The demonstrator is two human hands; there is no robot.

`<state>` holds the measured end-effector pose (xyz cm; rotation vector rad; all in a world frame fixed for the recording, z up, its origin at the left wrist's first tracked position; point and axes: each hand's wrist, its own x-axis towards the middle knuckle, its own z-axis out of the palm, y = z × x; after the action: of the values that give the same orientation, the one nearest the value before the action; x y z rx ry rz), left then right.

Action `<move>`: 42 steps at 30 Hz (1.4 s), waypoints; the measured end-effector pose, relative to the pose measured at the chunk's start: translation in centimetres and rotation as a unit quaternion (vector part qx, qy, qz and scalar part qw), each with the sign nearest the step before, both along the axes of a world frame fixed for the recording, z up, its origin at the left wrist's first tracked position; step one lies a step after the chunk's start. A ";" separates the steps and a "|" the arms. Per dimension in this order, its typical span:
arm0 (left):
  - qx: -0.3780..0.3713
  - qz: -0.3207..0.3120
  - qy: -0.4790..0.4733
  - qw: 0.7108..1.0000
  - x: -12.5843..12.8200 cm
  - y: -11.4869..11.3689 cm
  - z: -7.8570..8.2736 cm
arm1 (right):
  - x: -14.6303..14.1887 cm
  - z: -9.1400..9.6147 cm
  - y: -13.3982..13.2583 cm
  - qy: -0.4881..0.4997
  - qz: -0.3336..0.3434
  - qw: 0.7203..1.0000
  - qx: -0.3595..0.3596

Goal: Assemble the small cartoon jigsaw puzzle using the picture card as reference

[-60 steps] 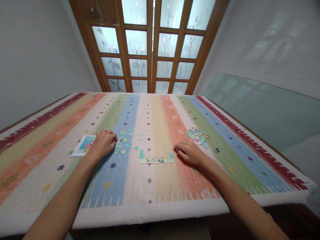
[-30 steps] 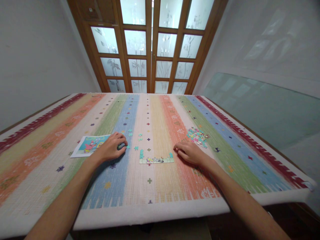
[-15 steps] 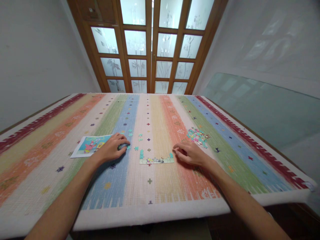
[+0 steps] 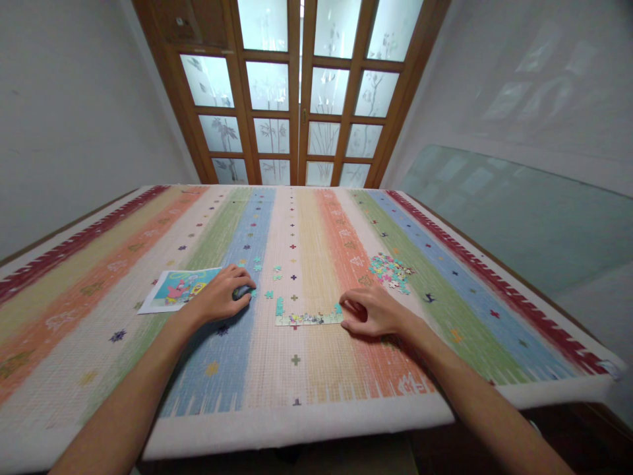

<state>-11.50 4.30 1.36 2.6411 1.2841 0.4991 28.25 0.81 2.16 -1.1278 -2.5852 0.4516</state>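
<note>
A partly joined strip of jigsaw pieces [image 4: 307, 317] lies on the striped cloth in front of me. My right hand [image 4: 372, 309] sits at the strip's right end with curled fingers touching its edge. My left hand [image 4: 220, 295] lies cupped over a cluster of loose teal pieces [image 4: 257, 266], fingers curled down on them; what is under the palm is hidden. A printed reference picture [image 4: 174, 288] lies just left of that hand.
A heap of mixed loose pieces [image 4: 390, 268] lies to the right of my right hand. The table [image 4: 316, 409] under the striped cloth ends close to me. Wooden glass-paned doors [image 4: 297, 92] stand behind the far edge. A glass sheet leans at the right.
My left hand slid right from beside the picture onto the loose teal pieces and gathered them. My right hand shifted left and curled against the strip's right end.
</note>
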 end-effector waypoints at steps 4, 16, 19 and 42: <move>-0.004 0.003 0.000 1.000 0.0 0.1 0.0 | -0.1 -0.1 0.0 0.003 0.007 1.000 0.005; 0.003 0.000 0.011 1.000 0.1 0.1 -0.1 | -0.2 -0.3 -0.1 0.015 0.009 1.000 -0.004; 0.003 -0.001 0.007 1.000 0.1 0.1 -0.1 | -0.2 -0.2 -0.1 0.020 0.007 1.000 -0.004; -0.003 -0.002 0.004 1.000 0.1 0.1 0.0 | -0.1 -0.2 -0.1 0.012 0.008 1.000 0.008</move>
<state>-11.42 4.42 1.34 2.6426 1.2809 0.4848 28.19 0.72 1.94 -1.0912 -2.5737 0.4445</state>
